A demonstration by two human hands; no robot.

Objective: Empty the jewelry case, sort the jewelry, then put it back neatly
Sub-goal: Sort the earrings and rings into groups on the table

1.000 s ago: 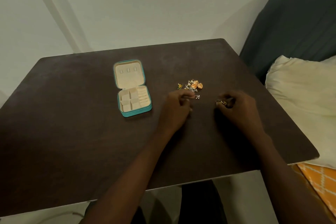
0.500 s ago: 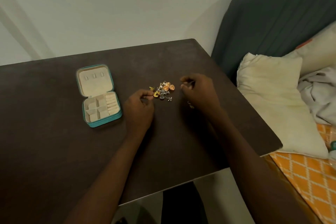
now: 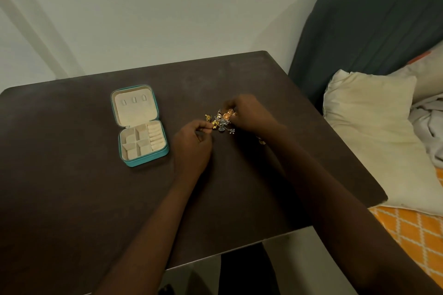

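Sorting stage: jewelry pile point(image 3: 221, 122) on table point(image 3: 72, 199), right of emptied case point(image 3: 140, 127). Left hand point(image 3: 191, 146) pinches gold piece at pile's near-left edge; right hand point(image 3: 249, 115), fingers curled, touches far-right side, pinch unclear. Both equally near.

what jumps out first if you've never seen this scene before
A small glittering heap of jewelry lies mid-table, with the left hand and right hand both picking at it. Left of it, a teal jewelry case lies open on the dark table, its cream compartments looking empty.
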